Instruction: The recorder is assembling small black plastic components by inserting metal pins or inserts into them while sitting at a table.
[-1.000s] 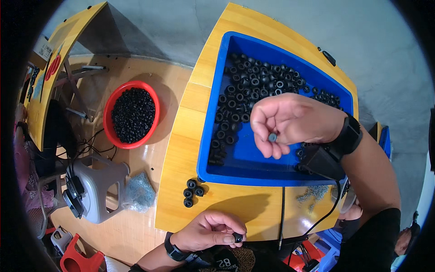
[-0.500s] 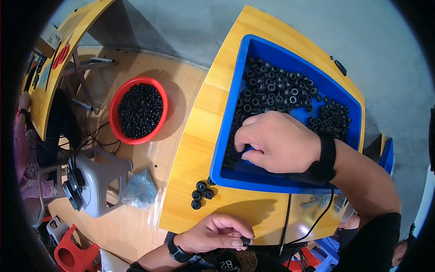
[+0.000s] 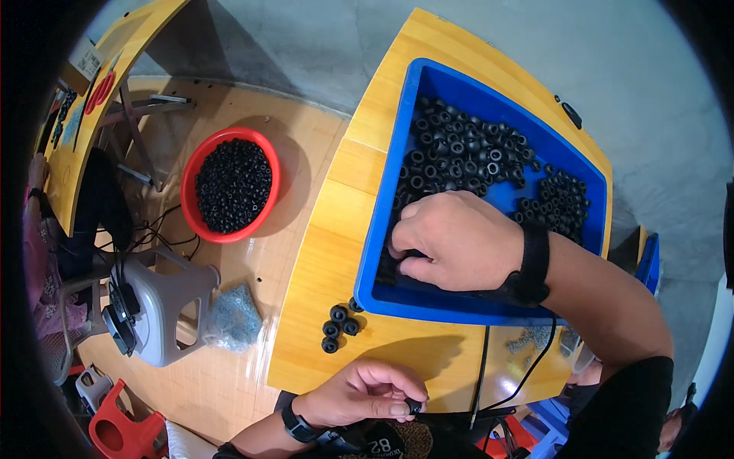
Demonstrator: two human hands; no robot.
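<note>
Your left hand (image 3: 363, 396) pinches a black piece (image 3: 414, 407) in its fingers at the near edge of the counter (image 3: 321, 245); your right hand (image 3: 468, 243) is in the blue tray (image 3: 387, 183), fingers curled, their grip hidden.

Exposure bright and fairly even; shadows suggest light from above, left side. Bare left hand (image 3: 367, 392) throws a soft shadow rightward along near edge of yellow wooden table (image 3: 329, 256); hot glare spot near that edge's right end. Red round plastic basin (image 3: 188, 183) shadows the floor on its right. Under the bare right hand (image 3: 462, 239), near-left corner of blue plastic tray (image 3: 443, 310) goes dark, fingertip detail lost. Black short sleeve (image 3: 627, 413) nearly flat black. Fisheye bows table edges; frame corners vignette to black.
</note>
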